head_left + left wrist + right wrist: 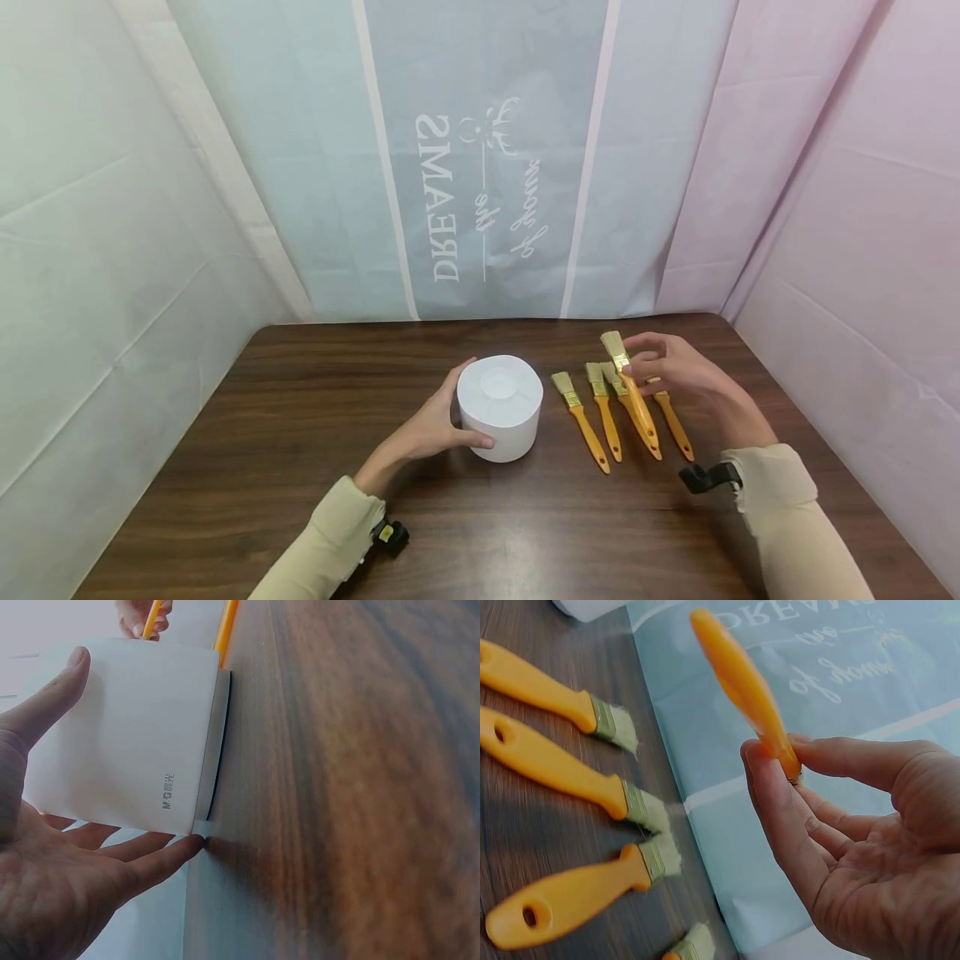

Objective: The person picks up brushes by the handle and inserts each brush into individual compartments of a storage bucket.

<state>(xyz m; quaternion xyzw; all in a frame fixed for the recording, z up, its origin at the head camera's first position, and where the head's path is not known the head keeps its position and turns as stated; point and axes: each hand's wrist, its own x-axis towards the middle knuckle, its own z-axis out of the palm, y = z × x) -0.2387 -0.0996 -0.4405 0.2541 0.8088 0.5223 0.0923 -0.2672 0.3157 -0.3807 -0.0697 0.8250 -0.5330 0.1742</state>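
Note:
My left hand grips a white round-cornered desk organizer standing on the table, thumb on the near side and fingers along the far side. Small grey lettering marks its wall in the left wrist view. My right hand pinches a paintbrush between thumb and fingers near its metal band, lifted off the table. Its bristles point away and its orange handle slants back toward me. Below and around it lie several similar brushes, among them a leftmost brush and a rightmost brush.
The dark wooden table ends at a pale blue printed curtain behind. White cloth walls stand on both sides. The brushes on the table lie side by side, right of the organizer, bristles toward the back.

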